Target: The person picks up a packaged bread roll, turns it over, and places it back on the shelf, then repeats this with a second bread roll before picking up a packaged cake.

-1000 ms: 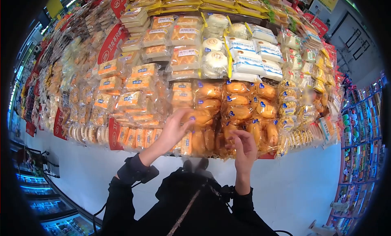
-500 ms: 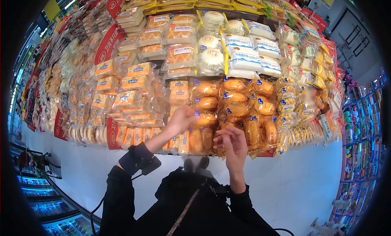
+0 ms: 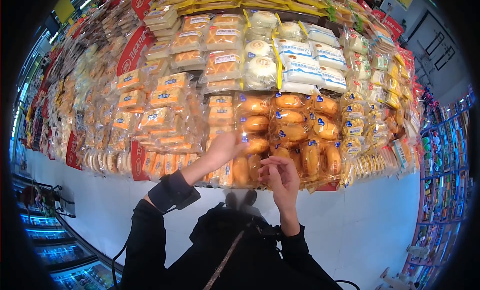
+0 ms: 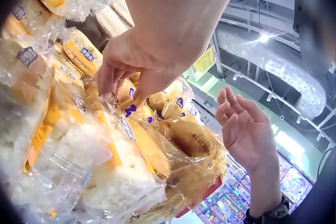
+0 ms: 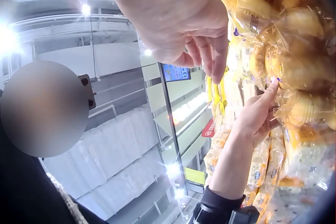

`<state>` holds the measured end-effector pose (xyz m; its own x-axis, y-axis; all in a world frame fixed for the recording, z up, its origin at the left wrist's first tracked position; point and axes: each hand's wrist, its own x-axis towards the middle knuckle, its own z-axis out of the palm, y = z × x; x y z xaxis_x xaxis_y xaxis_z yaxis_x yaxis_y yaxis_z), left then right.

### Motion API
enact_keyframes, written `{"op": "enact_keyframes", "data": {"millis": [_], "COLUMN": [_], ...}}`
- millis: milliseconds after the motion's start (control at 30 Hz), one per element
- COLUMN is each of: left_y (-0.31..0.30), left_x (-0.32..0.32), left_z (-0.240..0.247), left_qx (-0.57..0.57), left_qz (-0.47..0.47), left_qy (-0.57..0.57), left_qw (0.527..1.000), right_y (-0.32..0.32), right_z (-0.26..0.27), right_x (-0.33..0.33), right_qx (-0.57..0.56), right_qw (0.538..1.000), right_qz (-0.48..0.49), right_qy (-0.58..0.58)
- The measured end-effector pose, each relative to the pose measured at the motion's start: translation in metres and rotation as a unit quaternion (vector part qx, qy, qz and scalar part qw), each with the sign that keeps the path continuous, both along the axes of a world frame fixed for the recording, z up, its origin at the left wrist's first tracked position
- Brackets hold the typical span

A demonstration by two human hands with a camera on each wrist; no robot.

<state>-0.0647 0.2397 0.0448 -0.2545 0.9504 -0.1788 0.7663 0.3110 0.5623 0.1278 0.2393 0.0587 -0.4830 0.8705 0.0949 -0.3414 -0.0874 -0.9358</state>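
My left hand [image 3: 225, 150] reaches over the front of the bread display. Its thumb and fingers pinch the wrapper at the labelled end of a golden bread roll [image 3: 259, 146]; in the left wrist view its fingertips dip among clear packets. Just right of it, my right hand [image 3: 282, 179] hovers in front of more wrapped rolls [image 3: 310, 160], fingers loosely bent and nothing in them. The right wrist view shows that hand hanging free beside the packets. Orange-and-white wrapped cakes [image 3: 220, 112] lie close to the left hand.
Packaged cakes [image 3: 224, 65], round white buns [image 3: 261, 71] and white-blue packets [image 3: 302, 75] rise in tiers behind. Red signs [image 3: 134, 55] divide the left side. Pale floor [image 3: 345, 225] lies below the display's front edge, with shelves [image 3: 440, 190] at the right.
My left hand has shifted slightly right and up onto the roll's labelled end. My right hand has moved left, closer to the left hand.
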Motion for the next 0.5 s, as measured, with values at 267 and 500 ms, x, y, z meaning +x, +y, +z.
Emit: {"op": "enact_keyframes", "data": {"millis": [267, 500], "left_y": [-0.055, -0.069], "left_x": [0.013, 0.024], "left_z": [0.02, 0.007], "left_qx": [0.186, 0.171], "left_qz": [-0.139, -0.172], "left_qy": [0.097, 0.114], "left_qw": [0.968, 0.963], "right_y": [-0.001, -0.009], "right_z": [-0.002, -0.012], "right_x": [0.008, -0.008], "right_qx": [0.255, 0.32], "right_qw": [0.928, 0.879], "right_qz": [0.011, 0.046], "right_qy": [-0.272, -0.35]}}
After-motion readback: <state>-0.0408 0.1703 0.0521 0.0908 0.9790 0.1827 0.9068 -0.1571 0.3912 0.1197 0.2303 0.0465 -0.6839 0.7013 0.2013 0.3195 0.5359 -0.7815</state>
